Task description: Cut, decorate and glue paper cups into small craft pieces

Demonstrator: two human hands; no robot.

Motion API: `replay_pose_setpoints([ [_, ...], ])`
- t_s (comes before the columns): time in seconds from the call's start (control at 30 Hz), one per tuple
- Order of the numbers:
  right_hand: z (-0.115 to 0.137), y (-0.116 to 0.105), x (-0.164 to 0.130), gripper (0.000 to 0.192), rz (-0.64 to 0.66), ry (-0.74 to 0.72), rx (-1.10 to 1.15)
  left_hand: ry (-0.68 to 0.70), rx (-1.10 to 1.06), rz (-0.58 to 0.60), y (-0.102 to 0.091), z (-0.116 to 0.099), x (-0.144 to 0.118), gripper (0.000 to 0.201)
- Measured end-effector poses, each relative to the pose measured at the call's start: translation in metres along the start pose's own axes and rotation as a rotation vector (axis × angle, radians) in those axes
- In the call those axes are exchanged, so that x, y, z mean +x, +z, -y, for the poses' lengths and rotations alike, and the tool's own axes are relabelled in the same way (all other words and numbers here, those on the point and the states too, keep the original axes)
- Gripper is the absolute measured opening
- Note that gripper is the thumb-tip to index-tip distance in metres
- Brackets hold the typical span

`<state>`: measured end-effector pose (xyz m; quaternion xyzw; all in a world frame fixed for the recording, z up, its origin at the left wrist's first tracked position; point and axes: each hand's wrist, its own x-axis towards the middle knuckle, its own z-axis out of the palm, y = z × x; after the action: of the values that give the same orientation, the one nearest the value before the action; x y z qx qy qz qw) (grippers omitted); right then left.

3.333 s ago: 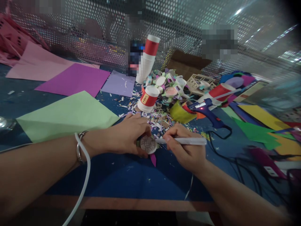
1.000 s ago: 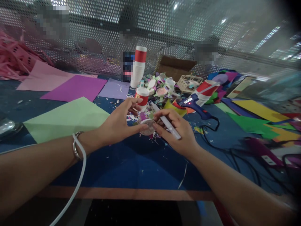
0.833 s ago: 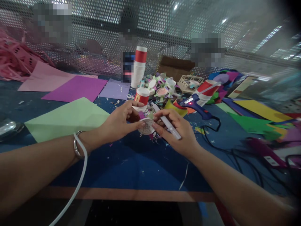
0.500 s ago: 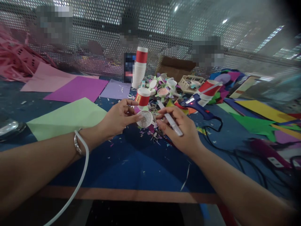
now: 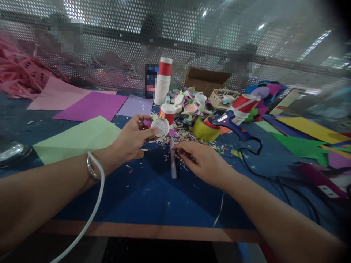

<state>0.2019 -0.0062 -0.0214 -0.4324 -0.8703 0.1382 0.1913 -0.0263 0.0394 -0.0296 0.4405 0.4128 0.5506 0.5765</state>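
Round white disc (image 5: 159, 128), its face marked with a lined pattern, sits near the centre of the frame, pinched between the thumb and fingers of the person's left hand (image 5: 131, 139) and raised toward the camera. Bits of green and purple paper show around its edge. Right of it, the right hand (image 5: 204, 160) has its fingertips at a pale pen (image 5: 173, 164); whether they grip the pen or have released it cannot be told. A red-and-white paper cup (image 5: 169, 116) is just behind the disc, with a tall stack of cups (image 5: 163, 82) farther back in the upper middle. Paper scraps (image 5: 182, 138) litter the blue table (image 5: 164, 210) at the centre, below a heap of small paper pieces (image 5: 190, 104). A blue glue gun (image 5: 233, 124) lies right of centre, while a light green sheet (image 5: 79, 137) spreads across the left of the frame, partly behind the left hand
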Motion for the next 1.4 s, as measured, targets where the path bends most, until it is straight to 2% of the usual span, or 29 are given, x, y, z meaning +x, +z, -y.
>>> replay_pose_setpoints([
  [0.07, 0.002, -0.001, 0.000, 0.023, -0.038, 0.003, 0.021, 0.013, 0.007, 0.020, 0.000, 0.001, 0.000, 0.044],
  [0.17, 0.003, -0.003, 0.001, 0.016, -0.178, 0.094, 0.105, -0.009, 0.021, 0.051, 0.002, 0.001, -0.002, 0.043],
  [0.27, 0.003, -0.003, 0.002, 0.019, -0.247, 0.182, 0.193, -0.027, 0.012, 0.083, 0.005, 0.000, -0.004, 0.045],
  [0.37, 0.002, -0.002, 0.005, 0.021, -0.227, 0.221, 0.259, -0.021, 0.005, 0.135, 0.007, -0.001, -0.006, 0.046],
  [0.5, 0.001, -0.001, 0.006, 0.024, -0.270, 0.249, 0.324, -0.005, 0.018, 0.182, 0.007, -0.001, -0.008, 0.046],
  [0.63, 0.000, -0.002, 0.005, 0.020, -0.222, 0.248, 0.322, 0.001, 0.028, 0.197, 0.007, -0.001, -0.009, 0.047],
  [1.0, 0.003, -0.003, 0.004, 0.018, -0.200, 0.251, 0.372, 0.052, -0.020, 0.191, 0.008, -0.001, -0.010, 0.047],
  [1.2, 0.004, -0.002, 0.003, 0.015, -0.188, 0.249, 0.383, 0.021, 0.025, 0.230, 0.010, -0.002, -0.012, 0.042],
  [1.4, 0.005, -0.003, 0.003, 0.019, -0.188, 0.245, 0.349, 0.059, -0.003, 0.194, 0.007, 0.000, -0.010, 0.045],
])
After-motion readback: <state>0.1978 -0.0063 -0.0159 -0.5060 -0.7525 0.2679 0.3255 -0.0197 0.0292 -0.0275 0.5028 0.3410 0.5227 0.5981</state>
